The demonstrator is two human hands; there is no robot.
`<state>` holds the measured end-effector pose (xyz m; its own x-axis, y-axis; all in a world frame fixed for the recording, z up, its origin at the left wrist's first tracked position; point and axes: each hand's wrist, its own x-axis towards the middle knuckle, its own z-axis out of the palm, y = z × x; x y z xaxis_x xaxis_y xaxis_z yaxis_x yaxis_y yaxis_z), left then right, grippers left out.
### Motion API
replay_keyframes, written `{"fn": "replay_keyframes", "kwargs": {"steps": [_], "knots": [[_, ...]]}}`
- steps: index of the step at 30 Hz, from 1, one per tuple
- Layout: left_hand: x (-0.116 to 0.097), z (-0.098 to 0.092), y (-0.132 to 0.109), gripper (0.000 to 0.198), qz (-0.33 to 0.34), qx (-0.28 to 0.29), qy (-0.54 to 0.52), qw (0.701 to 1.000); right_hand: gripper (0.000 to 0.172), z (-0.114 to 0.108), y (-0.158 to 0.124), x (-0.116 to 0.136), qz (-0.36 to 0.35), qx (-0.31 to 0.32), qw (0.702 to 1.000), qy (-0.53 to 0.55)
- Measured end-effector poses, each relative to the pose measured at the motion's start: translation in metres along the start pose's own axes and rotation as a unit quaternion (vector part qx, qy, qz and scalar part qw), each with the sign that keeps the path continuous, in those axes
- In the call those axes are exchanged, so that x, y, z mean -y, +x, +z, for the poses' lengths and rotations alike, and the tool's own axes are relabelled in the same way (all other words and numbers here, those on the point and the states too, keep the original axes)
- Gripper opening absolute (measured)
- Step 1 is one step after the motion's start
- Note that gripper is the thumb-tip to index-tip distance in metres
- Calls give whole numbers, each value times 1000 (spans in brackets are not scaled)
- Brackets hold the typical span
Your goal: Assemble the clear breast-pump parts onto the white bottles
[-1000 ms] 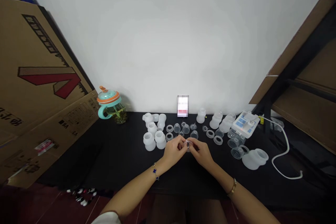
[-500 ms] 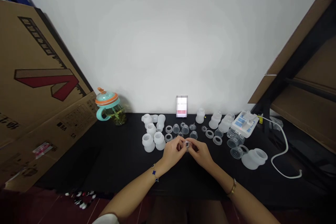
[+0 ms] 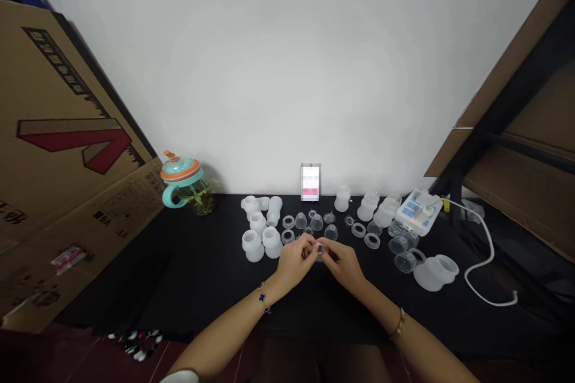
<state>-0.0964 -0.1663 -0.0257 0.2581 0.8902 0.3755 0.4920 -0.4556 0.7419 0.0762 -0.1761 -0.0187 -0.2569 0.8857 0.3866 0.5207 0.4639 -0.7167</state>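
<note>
Both hands meet over the black table. My left hand point(image 3: 294, 262) and my right hand point(image 3: 344, 264) pinch a small translucent bottle collar ring point(image 3: 319, 250) between them, one from each side. Something clear sits inside the ring, too small to make out fully. Just beyond the fingers lie a white collar ring point(image 3: 288, 222), a clear dome cap point(image 3: 316, 222) and a bottle nipple point(image 3: 329, 217), among several similar parts. Left of my left hand stand several milky baby bottle bodies, the closest being a bottle point(image 3: 272, 242). The fingers partly hide the held ring.
A lidded teal jug point(image 3: 188, 185) stands at the left by a large cardboard box point(image 3: 81, 149). A phone point(image 3: 311, 182) leans on the wall. At right are capped bottles point(image 3: 369, 205), a white power strip point(image 3: 419, 212) with its cable, and a tipped bottle point(image 3: 435, 274).
The view has shifted slightly. My fingers have moved a little on the collar ring, which both hands still hold. Nothing on the table has visibly moved.
</note>
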Motion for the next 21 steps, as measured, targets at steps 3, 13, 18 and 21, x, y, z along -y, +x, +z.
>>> {"fn": "replay_keyframes", "kwargs": {"steps": [3,13,18,21], "knots": [[0,0,0,12,-2,0,0,1000,30,-1,0,0,-3,-1,1000,24],[-2,0,-2,16,13,-8,2,1000,29,1,-2,-4,-17,-38,999,31],[-7,-2,-4,17,23,-8,1,1000,29,0,-2,-3,5,-50,998,32],[-7,-1,-3,15,25,-10,2,1000,26,2,-2,-4,11,-51,998,31]]}}
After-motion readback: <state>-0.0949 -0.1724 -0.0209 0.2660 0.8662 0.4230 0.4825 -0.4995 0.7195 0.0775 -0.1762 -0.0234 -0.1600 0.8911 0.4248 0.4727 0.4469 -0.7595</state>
